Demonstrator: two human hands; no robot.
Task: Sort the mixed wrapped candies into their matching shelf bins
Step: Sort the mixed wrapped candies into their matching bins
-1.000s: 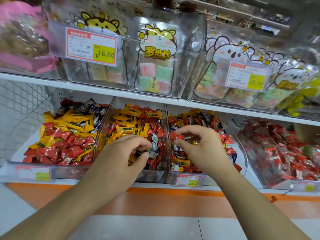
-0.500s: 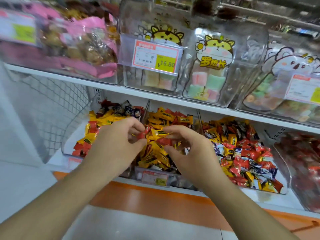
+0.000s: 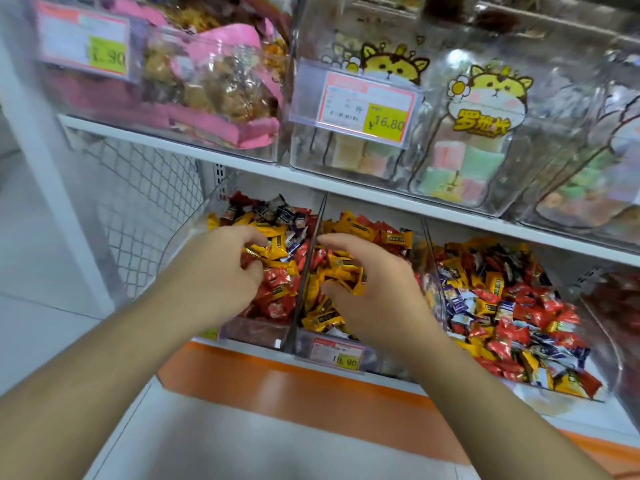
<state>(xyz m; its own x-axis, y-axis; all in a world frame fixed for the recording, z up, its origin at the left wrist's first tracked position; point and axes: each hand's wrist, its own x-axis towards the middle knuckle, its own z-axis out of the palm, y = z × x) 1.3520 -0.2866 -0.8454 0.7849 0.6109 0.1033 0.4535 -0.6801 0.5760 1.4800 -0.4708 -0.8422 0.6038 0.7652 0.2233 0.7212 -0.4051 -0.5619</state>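
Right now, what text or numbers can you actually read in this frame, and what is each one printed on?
"¥16.80": yellow patch of the price tag on the upper clear bin.
"罗班长": yellow lettering on the cartoon-cat marshmallow bag.
".90": top-left price tag; leading digit blurred.
"18.90", roughly: lower price tag on the middle candy bin; first digits smeared.
Fine print on all tags and the candy wrappers: too small or blurred to read.

Left hand (image 3: 221, 271): fingertips curled down among the red and yellow wrapped candies in the leftmost clear plastic bin (image 3: 180, 237), so what they hold, if anything, cannot be told; right hand (image 3: 374, 289) likewise, over the yellow candies of the middle clear bin (image 3: 346, 351). Red-bordered price label with yellow patch (image 3: 83, 43), upper left: blurred, first digits unreadable. Dark red candies in the far-right bin (image 3: 620, 299): cut off by the edge, smeared.
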